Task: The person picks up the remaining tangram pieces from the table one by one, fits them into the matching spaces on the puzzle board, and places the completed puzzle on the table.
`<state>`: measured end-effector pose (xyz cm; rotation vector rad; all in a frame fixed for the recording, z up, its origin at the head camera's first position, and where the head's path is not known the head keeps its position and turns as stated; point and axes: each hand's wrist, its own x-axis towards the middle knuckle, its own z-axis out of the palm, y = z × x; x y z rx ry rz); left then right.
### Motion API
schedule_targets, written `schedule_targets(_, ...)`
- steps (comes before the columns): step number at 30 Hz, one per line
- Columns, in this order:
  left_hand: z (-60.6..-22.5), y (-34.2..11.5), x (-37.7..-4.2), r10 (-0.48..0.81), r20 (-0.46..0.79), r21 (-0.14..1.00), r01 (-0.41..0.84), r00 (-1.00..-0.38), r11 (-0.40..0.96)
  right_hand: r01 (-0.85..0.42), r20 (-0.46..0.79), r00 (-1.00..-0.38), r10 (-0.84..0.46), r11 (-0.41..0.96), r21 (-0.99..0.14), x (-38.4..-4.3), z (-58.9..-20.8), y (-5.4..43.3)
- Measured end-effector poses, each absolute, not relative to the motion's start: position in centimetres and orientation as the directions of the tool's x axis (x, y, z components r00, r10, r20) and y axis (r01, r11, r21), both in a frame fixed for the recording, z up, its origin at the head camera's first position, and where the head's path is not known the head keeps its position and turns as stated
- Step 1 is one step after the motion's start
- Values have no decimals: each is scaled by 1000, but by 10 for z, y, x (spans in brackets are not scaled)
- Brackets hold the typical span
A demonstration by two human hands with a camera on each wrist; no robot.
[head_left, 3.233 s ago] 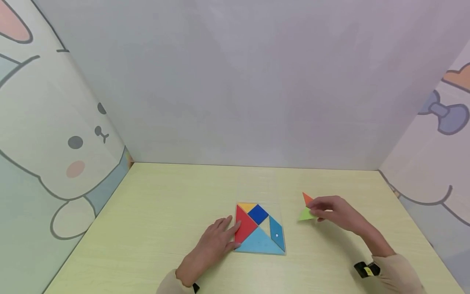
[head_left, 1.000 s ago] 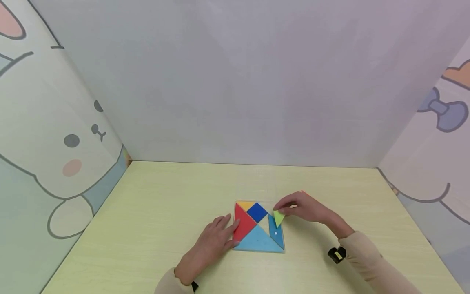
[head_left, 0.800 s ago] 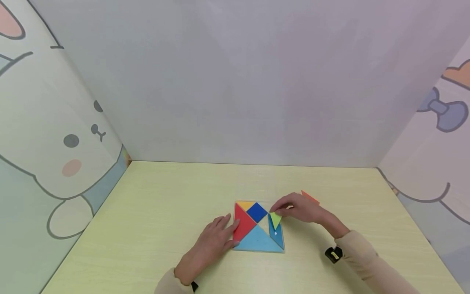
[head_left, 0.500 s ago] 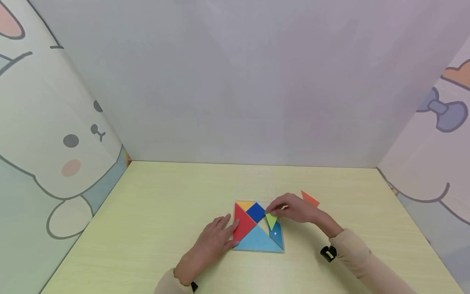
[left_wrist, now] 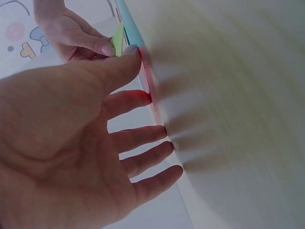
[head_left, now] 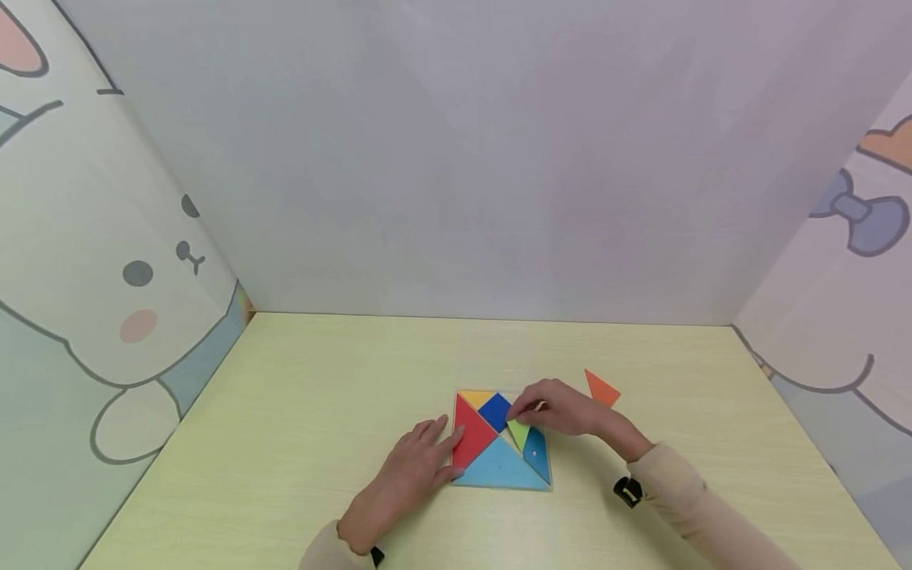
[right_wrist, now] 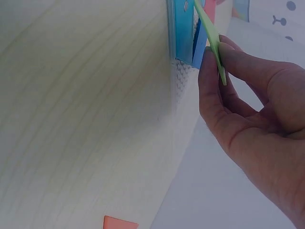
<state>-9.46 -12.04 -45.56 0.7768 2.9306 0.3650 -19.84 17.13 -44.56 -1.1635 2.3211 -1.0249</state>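
A tangram tray [head_left: 503,488] lies on the table, holding a red triangle [head_left: 472,435], a yellow triangle [head_left: 476,397], a dark blue square [head_left: 495,412], a large light blue triangle [head_left: 501,467] and a blue parallelogram [head_left: 538,459] with a white dot. My right hand [head_left: 559,408] pinches a light green triangle [head_left: 519,433] between thumb and fingers. In the right wrist view, that green triangle [right_wrist: 214,45] is tilted over the tray. My left hand [head_left: 413,467] rests with spread fingers at the tray's left edge, its index finger on the red triangle and thumb at the near corner.
An orange triangle [head_left: 602,389] lies on the pale wood-patterned table [head_left: 342,380], beyond my right forearm. A grey back wall [head_left: 456,174] and cartoon-printed side walls [head_left: 78,261] enclose the table.
My right hand has carried the green triangle leftward from beside the orange triangle, across the parallelogram, to near the dark blue square. The orange triangle has come into fuller view. My left hand has stayed put.
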Motion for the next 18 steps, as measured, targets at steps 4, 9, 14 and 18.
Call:
schedule_targets(4,-455,-121,-94,499,-26,253,477,-866,842,-568,17,-595,-803,405,-716,-199,-447,169)
schedule_targets(9,-454,-120,-94,499,-25,249,478,-866,842,-575,9,-580,-815,402,-713,-200,-447,166)
schedule_targets(14,-454,-120,-94,505,-19,248,485,-863,838,-570,-11,-568,-823,402,-716,-199,-449,163)
schedule_targets(18,-455,-120,-94,509,-12,245,491,-861,836,-582,-1,-579,-815,414,-699,-199,-451,161)
